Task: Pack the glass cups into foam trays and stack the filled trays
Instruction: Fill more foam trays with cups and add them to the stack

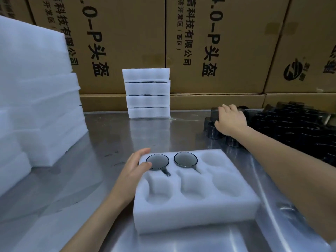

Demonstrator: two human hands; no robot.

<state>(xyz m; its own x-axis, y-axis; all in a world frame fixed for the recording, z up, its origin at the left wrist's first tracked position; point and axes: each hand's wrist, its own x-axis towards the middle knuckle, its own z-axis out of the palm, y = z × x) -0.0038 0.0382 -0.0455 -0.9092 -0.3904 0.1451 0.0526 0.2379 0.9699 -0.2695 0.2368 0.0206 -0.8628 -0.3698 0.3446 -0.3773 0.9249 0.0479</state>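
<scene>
A: Filling the back row is where things stand: the foam tray at lower centre of the frame has six pockets, and two glass cups sit in the far-left and far-middle ones. Four pockets are empty.

B: And the hands?

A: The left hand rests on the tray's far-left corner, fingers fairly straight, thumb touching the rim of the left cup; it grips nothing. The right hand reaches to the right of the frame, fingers curled down over the dark loose cups heaped there. I cannot tell whether it has hold of one.

B: How would you do this step well?

A: I'd keep the left hand bracing the tray so it doesn't slide on the steel table, lift one cup clear of its neighbours rather than dragging it, then lower it straight into the far-right pocket. Glass against glass is the risk in that heap.

B: Where do full trays go?

A: Likely onto the stack of filled trays at centre back. Spare foam is piled at upper left.

B: Any writing?

A: The cardboard boxes behind read "头盔", part of "有限公司", "(西区)" and what looks like ".0-P". A round logo shows at upper right; I can't read it.
</scene>
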